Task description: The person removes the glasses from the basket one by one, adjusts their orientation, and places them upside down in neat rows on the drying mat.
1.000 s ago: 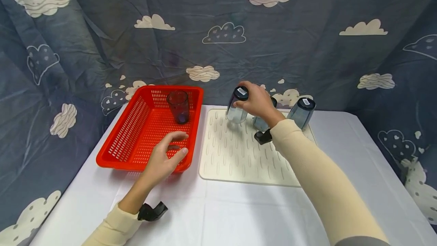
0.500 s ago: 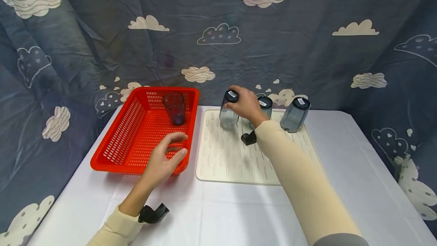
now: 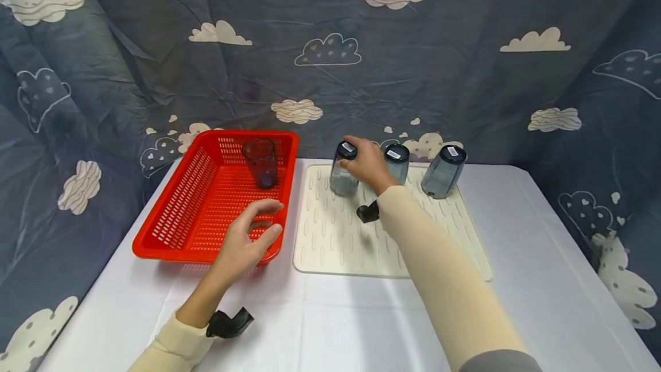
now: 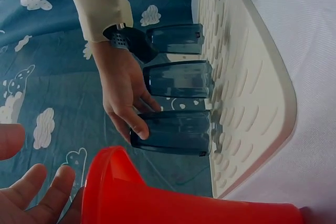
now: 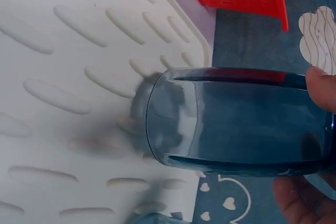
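Observation:
My right hand [image 3: 365, 162] grips an upside-down dark tinted drinking glass [image 3: 342, 181] near its base, thumb on one side and fingers on the other. The glass's mouth faces down at the back left of the cream ridged drying mat [image 3: 335, 245]; whether it bears fully on the mat I cannot tell. Two similar glasses stand inverted to its right, a middle glass [image 3: 397, 166] and a right glass [image 3: 443, 177]. My left hand [image 3: 248, 245], fingers loosely curved and holding nothing, hovers by the front right corner of the red basket [image 3: 172, 255].
One more tinted glass [image 3: 261, 162] leans mouth up inside the basket at its back right. The basket stands left of the mat on a white-covered table [image 3: 320, 326]. A dark cloud-patterned curtain [image 3: 465, 90] hangs behind the table.
My right hand has carried the glass leftward and lowered it to the mat beside the middle glass. The left hand stays almost still. The head view has shifted slightly.

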A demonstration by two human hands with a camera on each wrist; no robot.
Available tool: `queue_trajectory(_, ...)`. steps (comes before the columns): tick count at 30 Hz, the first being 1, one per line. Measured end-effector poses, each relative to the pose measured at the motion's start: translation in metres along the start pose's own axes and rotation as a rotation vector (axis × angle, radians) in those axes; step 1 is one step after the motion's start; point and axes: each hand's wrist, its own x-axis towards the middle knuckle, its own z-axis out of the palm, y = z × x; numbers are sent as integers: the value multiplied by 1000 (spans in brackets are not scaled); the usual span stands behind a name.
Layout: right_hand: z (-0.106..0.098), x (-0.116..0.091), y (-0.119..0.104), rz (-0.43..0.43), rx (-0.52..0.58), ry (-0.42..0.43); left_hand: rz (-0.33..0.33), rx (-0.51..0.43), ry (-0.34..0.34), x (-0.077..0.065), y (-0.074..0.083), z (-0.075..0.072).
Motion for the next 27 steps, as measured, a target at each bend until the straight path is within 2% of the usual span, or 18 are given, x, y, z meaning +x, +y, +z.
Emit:
queue_trajectory(9, 8, -1, 2, 65, 34, 53, 26, -9, -7, -1, 1, 0)
queue_trajectory(14, 10, -1, 3, 70, 50, 42, 24, -17, -5, -3, 0, 1)
queue_trajectory(23, 20, 1, 3, 86, 10, 63, 34, -28, 2, -3, -3, 3)
queue_trajectory(27, 25, 1, 1, 87, 52, 69, 37, -26, 5, -2, -3, 3)
